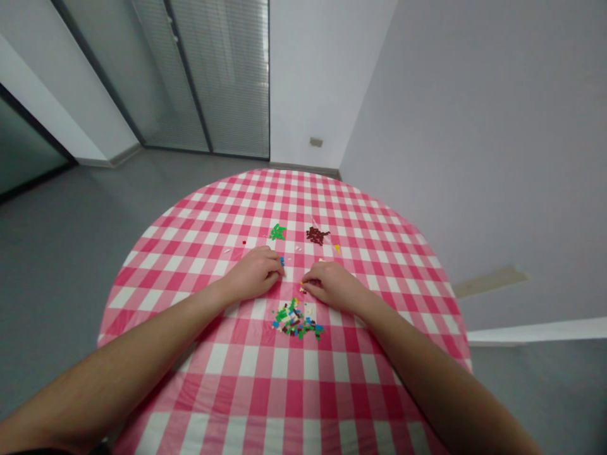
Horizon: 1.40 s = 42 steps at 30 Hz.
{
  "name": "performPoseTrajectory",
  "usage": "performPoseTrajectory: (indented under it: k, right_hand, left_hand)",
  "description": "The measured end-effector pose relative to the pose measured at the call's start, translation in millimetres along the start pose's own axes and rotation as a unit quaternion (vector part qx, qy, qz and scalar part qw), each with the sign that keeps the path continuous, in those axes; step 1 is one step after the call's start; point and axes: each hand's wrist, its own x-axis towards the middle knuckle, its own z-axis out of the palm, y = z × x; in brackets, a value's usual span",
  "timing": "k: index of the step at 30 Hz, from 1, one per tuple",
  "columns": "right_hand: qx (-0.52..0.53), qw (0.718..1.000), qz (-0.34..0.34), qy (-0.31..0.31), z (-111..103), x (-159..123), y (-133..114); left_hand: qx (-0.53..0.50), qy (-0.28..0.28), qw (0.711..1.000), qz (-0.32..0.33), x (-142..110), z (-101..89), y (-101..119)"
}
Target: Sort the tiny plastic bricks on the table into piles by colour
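My left hand (pixel 257 272) rests on the checked cloth with its fingers curled together. Small blue pieces (pixel 282 261) show just beyond its fingertips; anything in its grip is hidden. Opposite it, my right hand (pixel 333 284) is closed, thumb and fingers drawn together over a few tiny yellow, white and dark pieces (pixel 302 288). Whether it holds one of them is too small to tell. Nearer to me lies a mixed pile of small building-brick-like pieces (pixel 296 321) in green, blue, white, brown and yellow.
Beyond my hands sit a green pile (pixel 277 232) and a dark brown pile (pixel 317 235). Some yellow pieces (pixel 337 248), a red piece (pixel 244 242) and white pieces (pixel 298 248) lie around them. The round table wears a red-and-white checked tablecloth (pixel 294 189). A wall (pixel 474 158) stands to the right.
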Motion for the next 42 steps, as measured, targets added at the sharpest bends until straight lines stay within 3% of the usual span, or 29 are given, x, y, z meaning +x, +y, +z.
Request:
performPoseTrajectory:
  k: [20,30,33,37,40,42]
  right_hand:
    - [-0.044,0.999,0.027,-0.011,0.8,1.9,-12.1]
    - [-0.057,0.998,0.004,0.002,6.0,2.7,-9.6]
    - [-0.047,0.997,0.046,0.042,-8.1,-1.6,3.0]
    - [-0.068,0.976,0.184,0.094,-33.2,-10.5,39.5]
    - [-0.081,0.958,0.259,0.091,-40.2,-14.8,67.4]
    - [-0.083,0.955,0.273,0.084,-38.0,-15.1,79.3]
  left_hand:
    - [0.0,-0.003,1.0,0.001,0.0,-0.3,0.5]
    - [0.001,-0.006,1.0,-0.002,-0.3,-0.5,0.2]
    - [-0.005,-0.003,1.0,-0.003,-0.5,-0.9,-0.1]
    - [-0.007,-0.005,1.0,0.005,-0.5,-0.3,-1.5]
    - [-0.011,-0.004,1.0,0.009,-0.8,0.4,-1.9]
    - [-0.015,-0.004,1.0,0.008,-1.0,0.2,-1.7]
